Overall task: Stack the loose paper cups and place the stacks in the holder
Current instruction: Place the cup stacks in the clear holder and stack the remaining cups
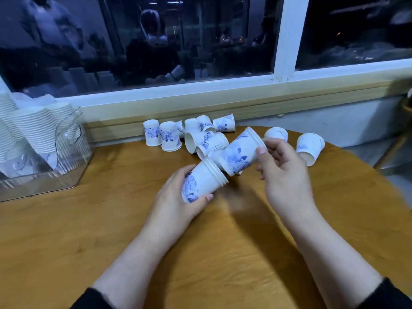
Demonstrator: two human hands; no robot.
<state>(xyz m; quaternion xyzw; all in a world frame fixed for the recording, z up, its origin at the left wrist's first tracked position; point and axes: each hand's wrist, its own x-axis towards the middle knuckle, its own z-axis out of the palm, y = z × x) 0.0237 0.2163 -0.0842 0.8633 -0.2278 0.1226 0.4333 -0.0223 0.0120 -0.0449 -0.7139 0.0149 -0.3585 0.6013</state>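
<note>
My left hand [176, 197] grips a short stack of white paper cups with blue flowers [201, 179], tilted, rims pointing up and right. My right hand [283, 170] holds another small cup stack [239, 153] by its rim end, its base pointing down-left toward the open mouth of the left stack. Both are held just above the round wooden table [111, 219]. Several loose cups [196, 134] stand or lie at the table's far edge, and two more cups [310, 147] lie on the right. A clear plastic holder [66, 148] at the left contains tall cup stacks.
A window sill and white window frame [285, 41] run behind the table. The dark glass reflects the room. The table's curved edge drops off at the right, with the floor beyond it.
</note>
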